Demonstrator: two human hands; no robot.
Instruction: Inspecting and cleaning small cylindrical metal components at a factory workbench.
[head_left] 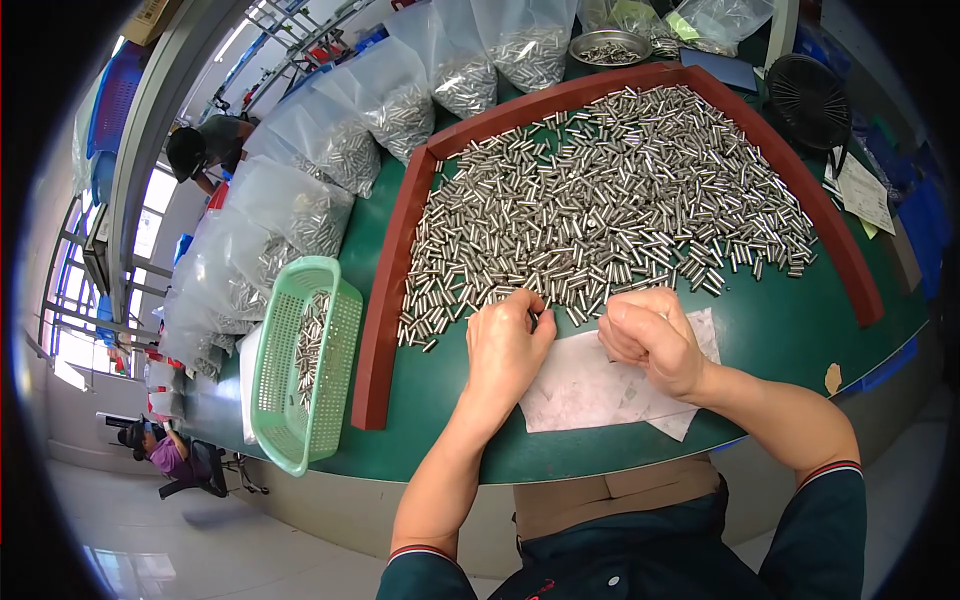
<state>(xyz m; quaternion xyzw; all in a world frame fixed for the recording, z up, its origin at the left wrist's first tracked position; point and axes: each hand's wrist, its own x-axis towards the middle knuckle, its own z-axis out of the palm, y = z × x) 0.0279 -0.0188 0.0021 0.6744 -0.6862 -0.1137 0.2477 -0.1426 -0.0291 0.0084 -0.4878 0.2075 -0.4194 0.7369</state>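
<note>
A broad heap of short, shiny metal pins (620,190) covers the green tabletop (770,340) in front of me. At the heap's near edge, my left hand (508,342) is closed, its thumb and forefinger drawn together; whatever lies between them is hidden. My right hand (655,340) is curled into a fist just to the right, over a stained whitish sheet (575,395), and its contents cannot be seen. The two hands are apart. Part of the sheet lies beneath the right hand and wrist.
Dark red bars (392,280) border the heap at left, back and right. A light green basket (345,390) with pins stands left. Clear bags (400,110) of pins line the back left. Behind are a metal bowl (610,65) and black fan (810,100). Two people sit farther left.
</note>
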